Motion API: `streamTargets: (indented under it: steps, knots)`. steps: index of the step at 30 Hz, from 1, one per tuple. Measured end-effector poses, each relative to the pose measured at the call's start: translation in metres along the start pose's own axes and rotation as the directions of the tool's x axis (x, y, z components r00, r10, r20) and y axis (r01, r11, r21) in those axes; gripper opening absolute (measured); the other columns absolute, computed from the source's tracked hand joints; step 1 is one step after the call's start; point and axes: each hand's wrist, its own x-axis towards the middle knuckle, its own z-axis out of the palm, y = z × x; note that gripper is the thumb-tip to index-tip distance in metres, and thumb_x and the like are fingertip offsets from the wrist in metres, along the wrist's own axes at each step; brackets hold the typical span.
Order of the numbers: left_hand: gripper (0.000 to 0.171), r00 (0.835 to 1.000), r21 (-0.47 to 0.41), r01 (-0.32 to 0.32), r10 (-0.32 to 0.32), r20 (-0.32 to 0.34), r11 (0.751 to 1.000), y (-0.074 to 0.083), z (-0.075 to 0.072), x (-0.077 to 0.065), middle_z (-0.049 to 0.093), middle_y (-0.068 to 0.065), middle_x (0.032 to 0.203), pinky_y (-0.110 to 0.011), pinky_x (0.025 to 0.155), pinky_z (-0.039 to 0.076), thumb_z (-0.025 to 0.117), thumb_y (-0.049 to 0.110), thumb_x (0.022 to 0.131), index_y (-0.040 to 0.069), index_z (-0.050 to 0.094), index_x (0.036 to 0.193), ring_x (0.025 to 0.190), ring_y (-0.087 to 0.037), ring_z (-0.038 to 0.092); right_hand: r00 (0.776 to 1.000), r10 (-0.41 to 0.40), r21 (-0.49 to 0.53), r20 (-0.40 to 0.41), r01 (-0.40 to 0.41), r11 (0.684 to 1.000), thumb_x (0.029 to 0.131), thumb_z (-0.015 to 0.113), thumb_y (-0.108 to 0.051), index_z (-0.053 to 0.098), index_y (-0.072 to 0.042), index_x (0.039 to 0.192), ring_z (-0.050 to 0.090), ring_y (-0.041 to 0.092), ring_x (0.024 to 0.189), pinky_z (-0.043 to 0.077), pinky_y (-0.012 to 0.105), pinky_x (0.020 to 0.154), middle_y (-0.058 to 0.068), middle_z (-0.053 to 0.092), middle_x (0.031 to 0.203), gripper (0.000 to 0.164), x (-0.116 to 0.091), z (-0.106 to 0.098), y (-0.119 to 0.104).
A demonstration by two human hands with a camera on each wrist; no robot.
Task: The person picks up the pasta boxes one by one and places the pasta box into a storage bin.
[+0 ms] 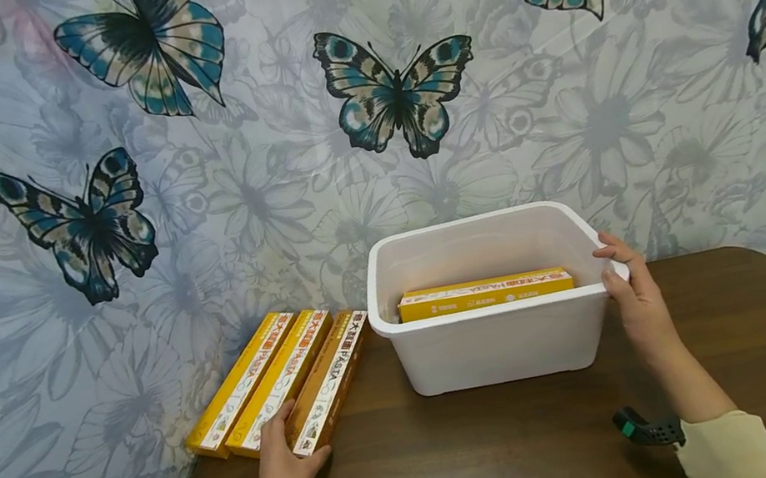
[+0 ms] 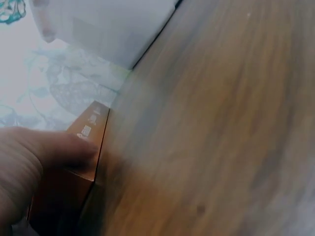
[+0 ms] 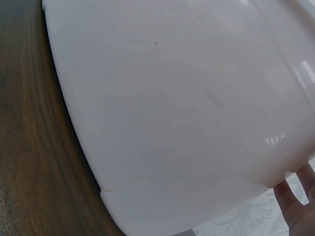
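Observation:
My left hand (image 1: 287, 462) grips the near end of a brown-orange pasta box (image 1: 329, 383), the rightmost of three long boxes on the table. In the left wrist view the thumb (image 2: 69, 148) lies along that box's side. Beside it on the left lie two yellow pasta boxes (image 1: 247, 380) (image 1: 288, 377), side by side and slanted. My right hand (image 1: 641, 306) holds the right rim of a white plastic bin (image 1: 508, 349), whose wall fills most of the right wrist view. Inside the bin lies another yellow pasta box (image 1: 487, 298); its lower part is hidden by the front wall.
Everything stands on a dark brown wooden table (image 1: 479, 451). Behind it rises a wall (image 1: 309, 158) with butterfly and flower patterns, close to the bin's back and the boxes' far ends. A dark wristband (image 1: 646, 429) is at the right wrist.

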Motion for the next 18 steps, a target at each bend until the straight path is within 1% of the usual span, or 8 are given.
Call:
streamTargets:
  steps: [3, 5, 6, 8, 10, 13, 16, 18]
  knots:
    - [0.089, 0.999, 0.035, 0.031, -0.032, 0.012, 0.999, 0.001, -0.001, -0.001, 0.042, -0.026, 0.14, -0.036, 0.078, 0.052, 0.085, 0.012, 0.077, 0.001, 0.035, 0.15, 0.097, -0.029, 0.057, 1.0, -0.003, -0.01, -0.004, 0.003, 1.0, 0.105, 0.041, -0.014, 0.043, -0.003, 0.139, 0.022, 0.016, 0.149, 0.026, 0.023, 0.112, 0.0, 0.027, 0.163, 0.036, 0.0, 0.0, 0.0]
    - [0.086, 0.999, 0.037, 0.052, -0.052, 0.005, 0.998, 0.001, -0.001, -0.001, 0.043, -0.026, 0.138, -0.029, 0.067, 0.05, 0.084, 0.012, 0.078, 0.001, 0.036, 0.148, 0.081, -0.022, 0.056, 1.0, -0.003, -0.017, -0.007, 0.003, 1.0, 0.105, 0.041, -0.014, 0.043, -0.002, 0.139, 0.022, 0.016, 0.15, 0.025, 0.025, 0.114, 0.0, 0.027, 0.163, 0.036, 0.0, 0.0, 0.001]
    - [0.084, 0.999, 0.036, 0.053, -0.052, -0.013, 0.998, 0.002, 0.0, -0.002, 0.044, -0.027, 0.136, -0.028, 0.064, 0.048, 0.084, 0.012, 0.077, 0.001, 0.038, 0.147, 0.079, -0.02, 0.054, 1.0, -0.004, -0.016, -0.008, 0.004, 1.0, 0.105, 0.041, -0.014, 0.043, -0.002, 0.139, 0.022, 0.016, 0.15, 0.024, 0.027, 0.115, 0.0, 0.027, 0.163, 0.036, -0.001, 0.0, 0.001]
    - [0.08, 0.997, 0.027, 0.05, -0.048, -0.068, 0.998, 0.002, 0.001, -0.003, 0.047, -0.025, 0.133, -0.031, 0.07, 0.05, 0.084, 0.011, 0.076, 0.002, 0.043, 0.143, 0.084, -0.022, 0.055, 1.0, -0.005, -0.021, -0.009, 0.005, 1.0, 0.105, 0.041, -0.014, 0.043, -0.002, 0.138, 0.022, 0.017, 0.15, 0.022, 0.03, 0.117, 0.0, 0.027, 0.163, 0.036, -0.001, 0.001, 0.001]
    - [0.075, 0.99, 0.01, 0.043, -0.042, -0.133, 0.999, 0.003, 0.004, -0.003, 0.049, -0.021, 0.131, -0.039, 0.082, 0.05, 0.085, 0.011, 0.075, 0.004, 0.047, 0.14, 0.098, -0.025, 0.055, 1.0, -0.003, -0.021, -0.012, 0.002, 1.0, 0.104, 0.041, -0.014, 0.043, -0.001, 0.138, 0.022, 0.017, 0.15, 0.021, 0.031, 0.117, -0.001, 0.028, 0.163, 0.036, -0.001, 0.001, 0.0]
    - [0.071, 0.977, -0.044, 0.029, -0.038, -0.212, 0.999, 0.006, 0.006, -0.005, 0.05, -0.018, 0.129, -0.051, 0.097, 0.044, 0.084, 0.01, 0.075, 0.006, 0.05, 0.136, 0.115, -0.031, 0.05, 1.0, 0.0, -0.021, -0.014, -0.001, 1.0, 0.104, 0.041, -0.014, 0.043, -0.001, 0.138, 0.021, 0.018, 0.15, 0.02, 0.032, 0.118, 0.0, 0.027, 0.163, 0.036, -0.001, 0.001, 0.0]
    - [0.067, 0.964, -0.102, 0.026, -0.052, -0.26, 0.994, 0.009, 0.006, -0.005, 0.048, -0.017, 0.127, -0.053, 0.097, 0.043, 0.084, 0.01, 0.076, 0.007, 0.051, 0.135, 0.114, -0.032, 0.05, 1.0, 0.003, -0.016, -0.015, -0.003, 1.0, 0.104, 0.041, -0.014, 0.042, -0.001, 0.138, 0.021, 0.018, 0.151, 0.02, 0.032, 0.119, 0.0, 0.027, 0.163, 0.036, -0.001, 0.001, 0.0]
    - [0.065, 0.955, -0.138, 0.033, -0.072, -0.288, 0.99, 0.011, 0.005, -0.005, 0.048, -0.016, 0.126, -0.05, 0.096, 0.043, 0.084, 0.01, 0.076, 0.008, 0.052, 0.133, 0.113, -0.031, 0.049, 1.0, 0.003, -0.016, -0.015, -0.003, 1.0, 0.105, 0.041, -0.014, 0.042, -0.002, 0.139, 0.021, 0.019, 0.151, 0.021, 0.033, 0.119, 0.0, 0.027, 0.163, 0.037, -0.001, 0.001, 0.0]
